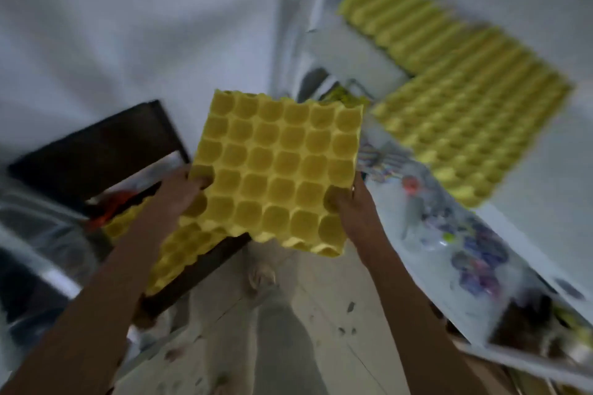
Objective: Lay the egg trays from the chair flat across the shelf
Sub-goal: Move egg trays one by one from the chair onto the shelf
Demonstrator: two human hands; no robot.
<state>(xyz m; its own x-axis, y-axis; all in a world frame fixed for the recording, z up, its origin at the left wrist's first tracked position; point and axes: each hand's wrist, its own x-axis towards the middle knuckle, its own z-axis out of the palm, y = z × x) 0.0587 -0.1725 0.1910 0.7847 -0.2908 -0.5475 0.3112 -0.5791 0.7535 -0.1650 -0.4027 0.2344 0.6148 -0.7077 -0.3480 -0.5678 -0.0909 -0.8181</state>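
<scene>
You are holding one yellow egg tray (pixel 276 170) in the air with both hands, its cupped face turned up toward you and its near edge dipping lower than its far edge, so it is tilting rather than lying flat. The tray is nearly square, so no long axis stands out; its rows of cups are running away from you, leaning slightly to the right. Your left hand (pixel 179 192) is gripping the tray's left edge near the lower corner, thumb pressing into a cup, and your right hand (pixel 348 202) is clamping the right edge in the same way. Below and left of the held tray, the dark chair (pixel 96 151) is carrying more yellow trays (pixel 183 253) stacked on its seat, partly hidden by your left forearm. Up and to the right of the held tray, the white shelf (pixel 529 234) is already bearing two trays lying flat: a nearer one (pixel 471 138) and a farther one (pixel 404 29) behind it, the two just beside each other. A blurred patterned sheet (pixel 455 234) is lying along the shelf's front, right of the held tray. White walls are standing behind it, and a pale, speckled floor (pixel 288 330) is showing beneath. The whole scene is smeared with motion blur.
</scene>
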